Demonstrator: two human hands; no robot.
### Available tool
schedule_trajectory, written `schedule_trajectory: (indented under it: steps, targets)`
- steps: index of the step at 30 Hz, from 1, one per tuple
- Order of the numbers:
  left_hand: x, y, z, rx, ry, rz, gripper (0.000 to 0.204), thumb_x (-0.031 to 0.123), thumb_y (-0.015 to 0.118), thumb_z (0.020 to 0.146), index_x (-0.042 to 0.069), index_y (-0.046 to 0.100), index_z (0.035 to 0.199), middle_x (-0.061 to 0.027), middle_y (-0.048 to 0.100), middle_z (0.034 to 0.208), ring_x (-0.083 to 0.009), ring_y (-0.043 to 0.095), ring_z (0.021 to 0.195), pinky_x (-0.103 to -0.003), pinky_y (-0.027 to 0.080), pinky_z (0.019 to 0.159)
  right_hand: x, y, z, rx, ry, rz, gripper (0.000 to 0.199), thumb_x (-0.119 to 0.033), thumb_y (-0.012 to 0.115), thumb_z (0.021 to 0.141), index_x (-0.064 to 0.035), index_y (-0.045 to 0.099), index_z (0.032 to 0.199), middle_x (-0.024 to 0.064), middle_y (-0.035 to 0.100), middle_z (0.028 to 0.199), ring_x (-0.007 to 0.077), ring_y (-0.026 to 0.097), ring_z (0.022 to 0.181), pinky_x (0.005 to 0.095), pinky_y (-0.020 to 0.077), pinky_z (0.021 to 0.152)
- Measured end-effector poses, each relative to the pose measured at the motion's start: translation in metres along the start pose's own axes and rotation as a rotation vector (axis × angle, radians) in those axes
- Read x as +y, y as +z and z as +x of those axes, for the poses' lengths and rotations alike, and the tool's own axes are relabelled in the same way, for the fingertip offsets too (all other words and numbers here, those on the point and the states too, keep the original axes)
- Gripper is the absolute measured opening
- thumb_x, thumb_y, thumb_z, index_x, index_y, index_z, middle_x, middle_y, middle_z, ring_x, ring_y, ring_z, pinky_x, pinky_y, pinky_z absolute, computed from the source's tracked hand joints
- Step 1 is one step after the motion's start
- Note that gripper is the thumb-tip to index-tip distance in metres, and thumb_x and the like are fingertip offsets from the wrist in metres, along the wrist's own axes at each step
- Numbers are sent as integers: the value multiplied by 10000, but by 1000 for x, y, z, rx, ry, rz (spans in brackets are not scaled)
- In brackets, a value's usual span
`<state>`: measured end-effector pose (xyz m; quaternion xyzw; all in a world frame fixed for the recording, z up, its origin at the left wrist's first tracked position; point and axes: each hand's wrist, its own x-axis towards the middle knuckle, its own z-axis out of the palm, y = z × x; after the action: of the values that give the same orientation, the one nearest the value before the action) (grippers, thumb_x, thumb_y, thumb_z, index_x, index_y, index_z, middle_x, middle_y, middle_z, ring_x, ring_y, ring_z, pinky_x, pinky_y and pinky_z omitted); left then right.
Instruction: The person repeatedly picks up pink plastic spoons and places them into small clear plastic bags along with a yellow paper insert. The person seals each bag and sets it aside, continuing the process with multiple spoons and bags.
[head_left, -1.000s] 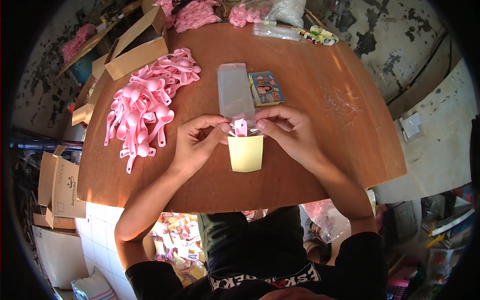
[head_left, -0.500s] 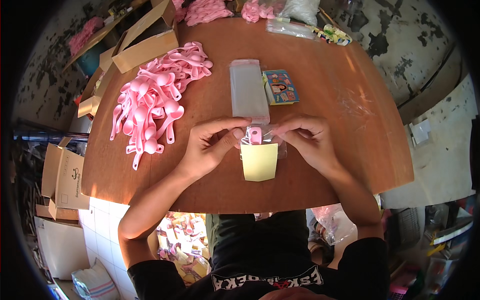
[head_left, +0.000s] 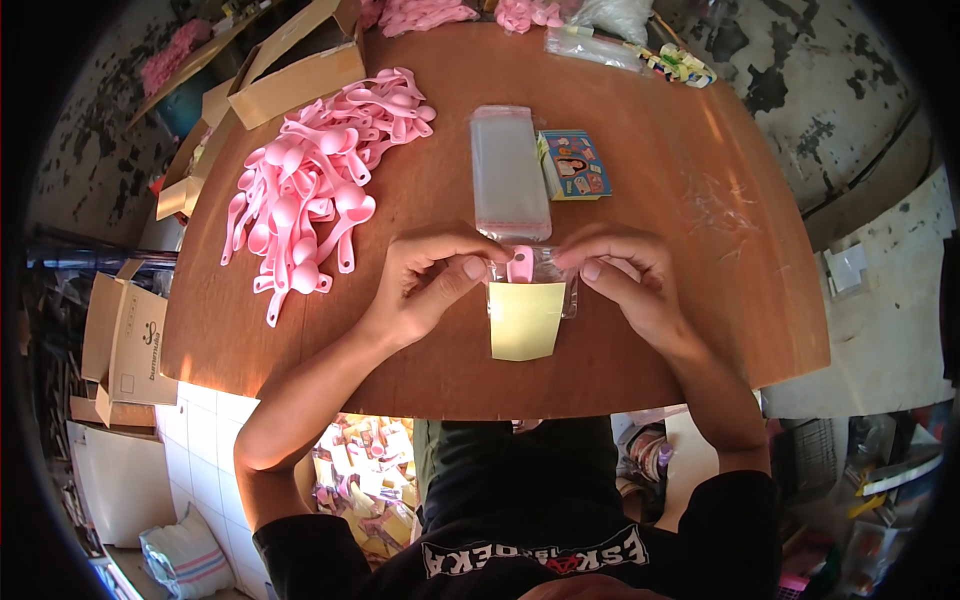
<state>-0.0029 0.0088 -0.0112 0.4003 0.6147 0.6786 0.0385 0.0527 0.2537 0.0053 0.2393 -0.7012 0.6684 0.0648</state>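
Both hands, left (head_left: pixel 430 280) and right (head_left: pixel 625 280), pinch the bag (head_left: pixel 530 300) near the table's (head_left: pixel 700 200) lower edge; open wood lies at right.

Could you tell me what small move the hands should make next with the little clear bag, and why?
Probably push the pink spoon deeper into the clear bag. The left hand and right hand pinch the bag's top corners on the table, and the spoon's end appears to poke out above the yellow card, so the mouth looks not yet ready to close.
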Motion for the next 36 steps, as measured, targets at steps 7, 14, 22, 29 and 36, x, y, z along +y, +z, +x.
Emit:
schedule_trajectory:
  steps: [7,14,22,29,36]
  targets:
    - [-4,5,3,19,-97,41,213,-30,758,802,-31,683,1002,-114,682,990,-158,672,906,-268,547,786,10,5,-1,39,31,-9,199,-20,717,867,23,659,1053,73,651,1044,123,650,914,260,550,788]
    - [-12,2,5,-19,-134,-52,379,-68,756,789,-16,636,1144,-105,701,1026,-137,678,920,-269,568,811,10,-3,1,20,124,-48,246,19,726,843,17,642,1074,56,648,1021,106,651,885,243,553,782]
    - [21,-8,7,-25,-70,-5,364,-63,778,768,-12,658,1109,-54,681,1020,-118,669,888,-252,552,768,4,2,1,90,76,48,267,3,703,867,17,631,1123,55,637,1002,98,630,929,237,546,785]
    - [81,-8,-76,-740,-45,-320,225,-16,750,817,11,739,1039,-167,707,896,-227,700,767,-311,567,652,-3,-6,-3,164,142,78,233,-9,659,895,26,619,1123,29,631,932,56,617,806,203,503,709]
    - [-11,-27,-268,-281,-856,960,387,37,791,717,33,676,1087,-160,667,1077,-320,672,937,-423,549,827,16,-10,-3,176,38,-11,142,-12,666,882,15,648,1020,18,641,830,55,614,704,207,477,626]
